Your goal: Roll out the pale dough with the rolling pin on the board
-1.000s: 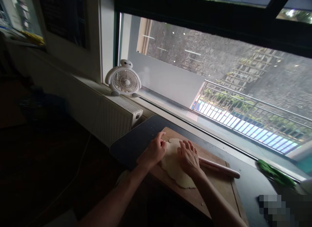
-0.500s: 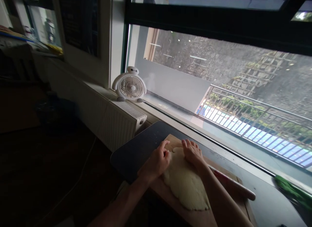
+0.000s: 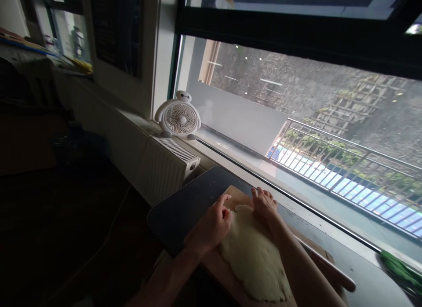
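A wide, pale sheet of dough (image 3: pixel 253 258) lies flat on a wooden board (image 3: pixel 234 193), its lower rim uneven. My left hand (image 3: pixel 212 223) is at the dough's upper left edge, index finger stretched forward and thumb apart from it. Its other fingers are partly hidden. On the opposite edge rests my right hand (image 3: pixel 264 204), palm down with fingers spread. A rolling pin (image 3: pixel 332 269) lies along the board's right side. My right forearm covers its far end, so I cannot tell whether the right hand touches it.
The board lies on a dark, round-cornered table (image 3: pixel 187 210) against the window sill. A white fan (image 3: pixel 182 119) stands at the sill beside a radiator (image 3: pixel 165 166). Green cloth-like material (image 3: pixel 397 267) lies at the far right. A thin cable (image 3: pixel 112 228) runs across the dark floor.
The view has shifted slightly, so most things sit a little lower and further right. My right hand is slightly further from the left, near the dough's edge. Both hands keep much the same shape.
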A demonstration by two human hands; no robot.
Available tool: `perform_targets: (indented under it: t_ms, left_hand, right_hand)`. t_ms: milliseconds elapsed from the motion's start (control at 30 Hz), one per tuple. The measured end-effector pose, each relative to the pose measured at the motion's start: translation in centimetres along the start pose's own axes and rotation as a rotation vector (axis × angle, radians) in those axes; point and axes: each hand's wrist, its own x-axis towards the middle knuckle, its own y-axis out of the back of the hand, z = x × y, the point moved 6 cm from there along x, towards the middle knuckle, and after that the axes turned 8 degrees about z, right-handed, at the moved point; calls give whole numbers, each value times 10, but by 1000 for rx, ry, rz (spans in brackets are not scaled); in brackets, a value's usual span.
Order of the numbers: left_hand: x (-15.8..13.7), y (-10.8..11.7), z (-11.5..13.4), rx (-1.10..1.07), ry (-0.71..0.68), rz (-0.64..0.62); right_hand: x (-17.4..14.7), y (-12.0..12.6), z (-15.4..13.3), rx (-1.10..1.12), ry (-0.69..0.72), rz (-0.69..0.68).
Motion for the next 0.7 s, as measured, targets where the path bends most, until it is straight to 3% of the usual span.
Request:
perform_targets:
  t_ms: [100,300,400,567,700]
  left_hand:
    - [0,-1,-1,-9,15,-12]
    - [2,-1,3,-18,-10,15]
    - [2,0,5,-22,-15,31]
    - [2,1,4,-47,-9,26]
    - [2,-1,3,-44,15,-12]
  right_hand:
    - [-1,0,2,80,2,34]
    - [-77,6,-19,140,34,161]
    - [-95,10,-28,143,55,211]
    - [-52,13,-18,49,38,235]
    - [-8,9,-5,17,48,120]
